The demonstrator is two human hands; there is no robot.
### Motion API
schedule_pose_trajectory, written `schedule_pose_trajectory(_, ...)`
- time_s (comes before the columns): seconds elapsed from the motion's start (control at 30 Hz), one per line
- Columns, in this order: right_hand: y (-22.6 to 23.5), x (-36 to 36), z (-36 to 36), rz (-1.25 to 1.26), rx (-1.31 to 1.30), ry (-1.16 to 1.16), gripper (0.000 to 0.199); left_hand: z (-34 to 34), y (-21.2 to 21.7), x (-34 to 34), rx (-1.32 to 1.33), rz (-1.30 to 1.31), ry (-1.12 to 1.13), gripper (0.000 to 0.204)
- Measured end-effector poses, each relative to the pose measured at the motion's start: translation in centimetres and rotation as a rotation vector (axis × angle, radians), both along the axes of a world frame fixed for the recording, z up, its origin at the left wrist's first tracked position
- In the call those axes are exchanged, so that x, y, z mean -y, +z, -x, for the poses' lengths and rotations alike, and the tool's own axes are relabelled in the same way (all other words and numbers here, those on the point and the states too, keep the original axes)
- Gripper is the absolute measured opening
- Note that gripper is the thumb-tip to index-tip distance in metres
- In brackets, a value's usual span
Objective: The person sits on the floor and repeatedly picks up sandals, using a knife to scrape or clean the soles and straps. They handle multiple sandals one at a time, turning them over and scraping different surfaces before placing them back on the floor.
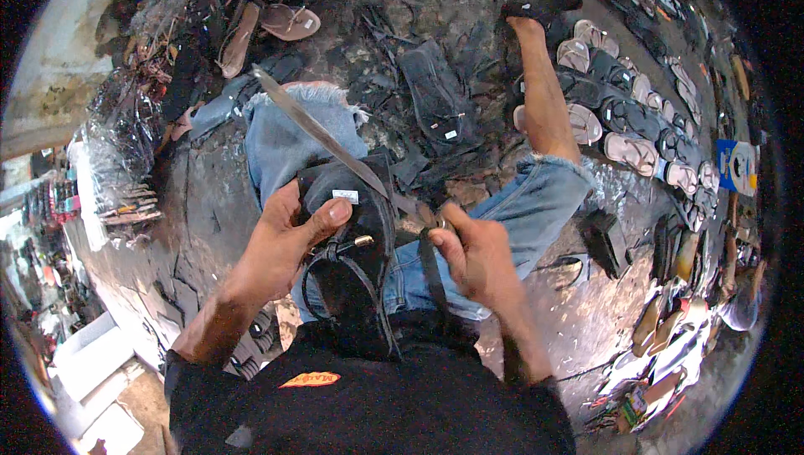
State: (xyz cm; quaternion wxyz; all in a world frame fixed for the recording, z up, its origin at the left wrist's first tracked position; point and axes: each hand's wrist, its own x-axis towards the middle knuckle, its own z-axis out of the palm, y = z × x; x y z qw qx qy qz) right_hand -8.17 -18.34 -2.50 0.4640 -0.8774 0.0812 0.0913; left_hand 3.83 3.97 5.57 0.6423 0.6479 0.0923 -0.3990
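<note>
In my left hand [289,233] is a black strappy sandal [343,174], its sole end pointing away from me and a small white label near my thumb. The thumb presses on the top of the sole while the fingers go underneath. My right hand [473,254] is closed round the handle of a long knife [322,132]. The curved, worn blade slants up to the left across the sandal's right edge. A dark strip [433,275] hangs just below the right hand; whether it is joined to the sandal I cannot tell. Thin straps loop over the sandal's near part.
Black offcuts and a black sandal [431,90] lie on the floor between my legs. Rows of finished sandals [632,153] spread out at the right. Brown sandals [289,21] lie at the far left. A dark block [605,243] stands beside my right leg.
</note>
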Motion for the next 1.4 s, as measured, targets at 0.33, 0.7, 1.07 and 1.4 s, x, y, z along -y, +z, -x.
schedule_pose_trajectory(0.33,1.8,2.2,-10.9,-0.188,0.102,0.214,0.042,-0.5,-1.0,0.2,0.07,-0.133,-0.088,0.051)
schedule_pose_trajectory(0.7,0.0,1.8,3.4,-0.409,0.359,-0.536,0.033,-0.5,-0.3,6.1,0.004,0.564,0.465,0.023)
schedule_pose_trajectory(1.07,-3.3,-2.3,11.1,-0.052,-0.011,-0.378,0.042,3.8,-4.1,5.8,-0.037,0.434,0.477,0.024)
schedule_pose_trajectory(1.4,0.4,0.7,-1.3,-0.181,0.068,-0.169,0.034,5.9,-8.1,2.0,0.036,0.247,0.329,0.05)
